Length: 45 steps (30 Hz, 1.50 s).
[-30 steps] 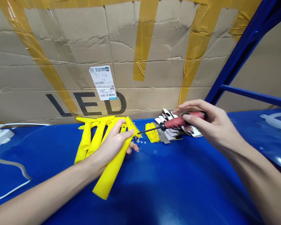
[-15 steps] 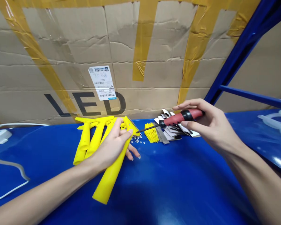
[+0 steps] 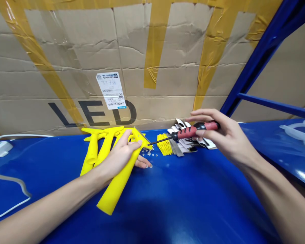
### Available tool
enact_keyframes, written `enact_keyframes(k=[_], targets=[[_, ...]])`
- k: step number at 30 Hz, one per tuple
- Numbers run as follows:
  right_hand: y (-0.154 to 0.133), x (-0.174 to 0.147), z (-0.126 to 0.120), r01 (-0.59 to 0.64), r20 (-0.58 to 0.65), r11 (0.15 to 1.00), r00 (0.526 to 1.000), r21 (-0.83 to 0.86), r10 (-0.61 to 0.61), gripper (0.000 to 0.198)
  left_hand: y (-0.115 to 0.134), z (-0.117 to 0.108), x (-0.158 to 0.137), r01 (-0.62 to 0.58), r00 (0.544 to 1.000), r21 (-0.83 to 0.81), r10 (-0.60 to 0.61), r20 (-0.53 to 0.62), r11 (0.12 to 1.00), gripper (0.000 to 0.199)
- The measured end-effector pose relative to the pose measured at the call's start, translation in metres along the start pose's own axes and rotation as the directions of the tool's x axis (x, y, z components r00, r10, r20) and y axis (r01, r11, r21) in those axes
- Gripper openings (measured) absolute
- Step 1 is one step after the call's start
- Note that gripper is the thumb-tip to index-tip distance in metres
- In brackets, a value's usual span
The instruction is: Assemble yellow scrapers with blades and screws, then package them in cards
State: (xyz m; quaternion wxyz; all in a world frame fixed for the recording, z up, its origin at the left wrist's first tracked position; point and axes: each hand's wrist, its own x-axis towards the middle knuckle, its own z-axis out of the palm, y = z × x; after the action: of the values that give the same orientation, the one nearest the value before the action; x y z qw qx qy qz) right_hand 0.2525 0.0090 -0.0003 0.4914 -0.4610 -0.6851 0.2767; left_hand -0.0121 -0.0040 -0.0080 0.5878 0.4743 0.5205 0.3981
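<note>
My left hand [image 3: 124, 150] is closed round the neck of a yellow plastic scraper [image 3: 120, 181], whose head carries a thin metal blade strip along its far edge. Its handle slants down toward me. In my right hand [image 3: 225, 135] is a screwdriver [image 3: 186, 133] with a red and black handle, held between thumb and fingers. The screwdriver's tip touches the right end of the scraper head, or lies very close to it. Small screws and nuts [image 3: 149, 151] lie on the table just behind the head, partly hidden by it.
Several more yellow scrapers [image 3: 101, 149] lie to the left on the blue table [image 3: 167, 203]. Right of the screws are yellow plates [image 3: 164, 144], metal blades [image 3: 176, 148] and folded white sleeves [image 3: 189, 144]. A taped cardboard box [image 3: 132, 57] stands behind; a blue frame [image 3: 256, 57] rises right.
The scraper's handle end has shifted slightly left and up. My right hand has turned the screwdriver handle a little, its tip staying at the scraper head.
</note>
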Motion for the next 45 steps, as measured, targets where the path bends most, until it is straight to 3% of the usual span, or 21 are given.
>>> enact_keyframes(k=[3, 6, 10, 13, 17, 21, 24, 26, 29, 33, 37, 41, 45], targets=[[-0.003, 0.000, 0.000, -0.053, -0.004, 0.998, 0.999, -0.042, 0.053, 0.033, -0.003, -0.001, 0.002, 0.017, 1.000, 0.009, -0.017, 0.009, 1.000, 0.078], [-0.007, -0.002, 0.000, -0.005, -0.005, 0.999, 1.000, -0.036, 0.005, 0.035, -0.005, -0.001, 0.001, 0.026, 1.000, 0.008, -0.026, -0.003, 1.000, 0.082], [-0.008, -0.003, -0.002, -0.077, 0.016, 0.994, 0.997, -0.073, 0.079, 0.037, -0.006, -0.001, 0.000, 0.041, 0.999, 0.017, -0.040, -0.014, 0.999, 0.085], [-0.006, -0.002, -0.002, 0.006, 0.010, 0.999, 1.000, -0.045, -0.006, 0.032, -0.007, -0.001, 0.000, 0.020, 1.000, 0.022, -0.020, -0.004, 1.000, 0.087], [-0.008, -0.002, 0.001, -0.038, 0.022, 0.991, 0.999, -0.126, 0.041, 0.034, -0.007, -0.001, 0.001, 0.014, 1.000, 0.023, -0.014, 0.005, 1.000, 0.086], [-0.010, -0.002, 0.003, 0.085, -0.043, 0.987, 0.995, -0.133, -0.092, 0.031, -0.007, 0.001, 0.000, 0.054, 0.998, -0.029, -0.055, -0.024, 0.998, 0.085], [-0.009, -0.003, 0.004, -0.041, 0.009, 0.982, 0.999, -0.184, 0.043, 0.029, -0.009, 0.002, 0.000, 0.050, 0.999, -0.036, -0.051, -0.006, 0.998, 0.082], [-0.007, -0.002, 0.004, -0.050, 0.009, 0.978, 0.999, -0.203, 0.053, 0.028, -0.009, 0.001, 0.000, 0.039, 0.999, -0.043, -0.039, -0.001, 0.998, 0.080], [-0.004, -0.002, 0.006, 0.034, -0.003, 0.986, 0.999, -0.165, -0.035, 0.027, -0.009, 0.001, 0.000, 0.045, 0.999, -0.046, -0.046, -0.020, 0.998, 0.080], [-0.003, -0.002, 0.008, -0.063, 0.041, 0.989, 0.997, -0.130, 0.069, 0.030, -0.009, 0.001, 0.000, 0.054, 0.998, -0.031, -0.055, -0.035, 0.998, 0.078], [-0.003, -0.001, 0.009, 0.068, -0.001, 0.995, 0.998, -0.066, -0.069, 0.031, -0.008, 0.002, 0.001, 0.064, 0.996, -0.018, -0.065, -0.066, 0.998, 0.076], [0.000, 0.000, 0.008, -0.024, 0.050, 0.998, 0.998, -0.049, 0.026, 0.032, -0.009, 0.002, 0.002, 0.047, 0.995, -0.014, -0.048, -0.082, 0.999, 0.073], [0.005, 0.000, 0.006, 0.013, 0.028, 0.998, 1.000, 0.067, -0.015, 0.033, -0.009, 0.000, 0.002, 0.015, 0.997, 0.019, -0.013, -0.079, 1.000, 0.075]])
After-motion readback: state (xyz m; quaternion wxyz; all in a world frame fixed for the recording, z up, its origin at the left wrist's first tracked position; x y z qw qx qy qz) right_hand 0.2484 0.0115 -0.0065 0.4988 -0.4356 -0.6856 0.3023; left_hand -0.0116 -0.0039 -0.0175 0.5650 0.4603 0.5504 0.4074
